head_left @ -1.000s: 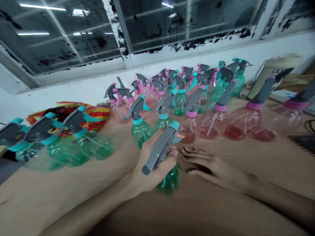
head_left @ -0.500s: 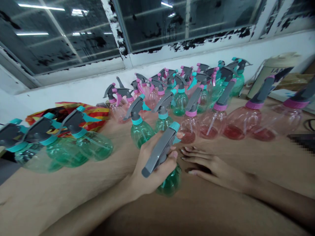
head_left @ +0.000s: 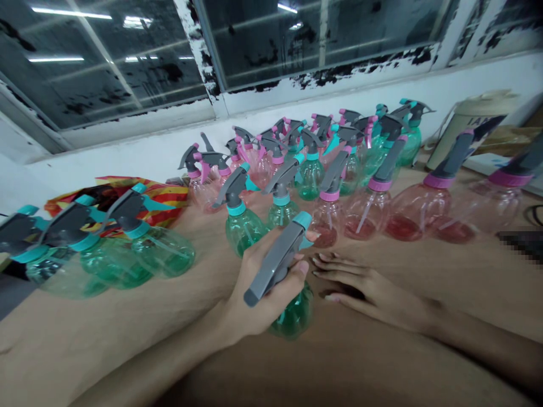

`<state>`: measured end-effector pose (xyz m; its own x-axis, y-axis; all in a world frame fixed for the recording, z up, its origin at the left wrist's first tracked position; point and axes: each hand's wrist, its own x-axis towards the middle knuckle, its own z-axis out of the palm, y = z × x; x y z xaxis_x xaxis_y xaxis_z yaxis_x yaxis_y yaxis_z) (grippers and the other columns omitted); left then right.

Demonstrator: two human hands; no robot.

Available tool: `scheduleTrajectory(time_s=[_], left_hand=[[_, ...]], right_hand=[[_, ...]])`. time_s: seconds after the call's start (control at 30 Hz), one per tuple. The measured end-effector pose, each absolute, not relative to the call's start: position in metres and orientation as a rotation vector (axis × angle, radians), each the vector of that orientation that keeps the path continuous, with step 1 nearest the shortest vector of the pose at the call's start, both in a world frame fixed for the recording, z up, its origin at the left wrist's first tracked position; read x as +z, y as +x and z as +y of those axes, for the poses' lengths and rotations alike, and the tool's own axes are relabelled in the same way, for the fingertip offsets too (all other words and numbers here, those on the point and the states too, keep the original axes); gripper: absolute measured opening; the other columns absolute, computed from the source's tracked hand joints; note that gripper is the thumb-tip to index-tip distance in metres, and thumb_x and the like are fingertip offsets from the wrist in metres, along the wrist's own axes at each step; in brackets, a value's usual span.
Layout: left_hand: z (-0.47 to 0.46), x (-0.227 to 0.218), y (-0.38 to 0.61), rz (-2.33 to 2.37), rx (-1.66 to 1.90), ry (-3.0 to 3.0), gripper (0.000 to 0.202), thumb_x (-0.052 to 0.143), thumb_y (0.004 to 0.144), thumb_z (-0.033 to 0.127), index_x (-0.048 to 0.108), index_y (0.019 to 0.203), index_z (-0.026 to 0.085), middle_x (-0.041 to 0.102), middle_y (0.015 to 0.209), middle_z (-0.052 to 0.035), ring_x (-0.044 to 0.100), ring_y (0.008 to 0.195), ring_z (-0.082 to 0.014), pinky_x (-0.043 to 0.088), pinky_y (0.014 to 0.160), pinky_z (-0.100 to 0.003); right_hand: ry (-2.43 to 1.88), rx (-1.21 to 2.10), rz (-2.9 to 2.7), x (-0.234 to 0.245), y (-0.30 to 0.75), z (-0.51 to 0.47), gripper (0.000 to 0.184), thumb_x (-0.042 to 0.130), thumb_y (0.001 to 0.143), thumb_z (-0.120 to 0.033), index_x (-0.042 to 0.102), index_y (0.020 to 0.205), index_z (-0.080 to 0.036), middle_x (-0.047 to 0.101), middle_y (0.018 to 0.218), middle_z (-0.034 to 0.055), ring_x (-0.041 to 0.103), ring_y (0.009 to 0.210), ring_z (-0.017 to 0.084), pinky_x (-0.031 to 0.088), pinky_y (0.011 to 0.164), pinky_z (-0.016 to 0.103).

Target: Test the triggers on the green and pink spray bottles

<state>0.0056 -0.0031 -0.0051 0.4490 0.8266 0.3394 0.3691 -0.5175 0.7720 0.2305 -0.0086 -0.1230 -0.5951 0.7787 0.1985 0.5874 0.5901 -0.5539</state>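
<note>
My left hand (head_left: 258, 288) is wrapped round the neck of a green spray bottle (head_left: 292, 314) with a grey trigger head (head_left: 278, 257) and a teal nozzle; the bottle stands on the brown table (head_left: 382, 362). My right hand (head_left: 360, 285) lies flat on the table just right of that bottle, fingers stretched out and holding nothing. Straight behind my hands stand two more green bottles (head_left: 244, 226) and a row of pink ones (head_left: 373, 212).
Several green and pink spray bottles crowd the back by the white wall under the window. Three green bottles (head_left: 139, 249) stand at the left before a red and yellow bag (head_left: 161, 192). A beige jug (head_left: 470, 127) stands at the far right.
</note>
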Motion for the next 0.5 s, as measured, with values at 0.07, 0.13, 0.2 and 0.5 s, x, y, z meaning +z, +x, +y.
scheduleTrajectory(time_s=[0.07,0.13,0.2,0.5], left_hand=[[-0.0025,-0.0046,0.0043,0.997,0.955,2.101,0.017,0.051,0.078,0.024,0.057,0.094,0.023,0.064,0.081,-0.002,0.061,0.065,-0.0154,0.056,0.065,-0.03],[-0.0017,-0.0037,0.0029,0.994,0.943,2.125,0.015,0.049,0.08,0.026,0.056,0.092,0.024,0.061,0.071,0.0,0.058,0.058,-0.0152,0.054,0.058,-0.03],[-0.001,-0.0018,0.0017,0.971,0.924,2.16,0.011,0.048,0.081,0.027,0.056,0.088,0.024,0.06,0.072,0.0,0.058,0.061,-0.0155,0.054,0.06,-0.03],[0.0043,-0.0029,0.0017,0.872,0.965,2.2,0.015,0.05,0.08,0.033,0.059,0.088,0.023,0.066,0.08,-0.0028,0.062,0.068,-0.0177,0.055,0.066,-0.032]], right_hand=[[-1.103,0.616,-2.404,-0.1213,0.2298,-0.0092,0.049,0.049,0.091,-0.043,0.042,0.137,-0.031,0.04,0.146,-0.0023,0.035,0.134,0.019,0.028,0.113,0.041],[-1.108,0.612,-2.407,-0.1199,0.2291,-0.0097,0.048,0.049,0.091,-0.043,0.043,0.137,-0.031,0.041,0.145,-0.0022,0.035,0.134,0.019,0.027,0.113,0.04],[-1.107,0.61,-2.399,-0.1194,0.2288,-0.0101,0.048,0.05,0.091,-0.043,0.044,0.136,-0.031,0.041,0.145,-0.0019,0.035,0.134,0.019,0.027,0.113,0.041],[-1.112,0.606,-2.395,-0.1225,0.2292,-0.0095,0.05,0.049,0.091,-0.044,0.042,0.138,-0.029,0.042,0.145,0.0006,0.035,0.134,0.02,0.03,0.112,0.042]])
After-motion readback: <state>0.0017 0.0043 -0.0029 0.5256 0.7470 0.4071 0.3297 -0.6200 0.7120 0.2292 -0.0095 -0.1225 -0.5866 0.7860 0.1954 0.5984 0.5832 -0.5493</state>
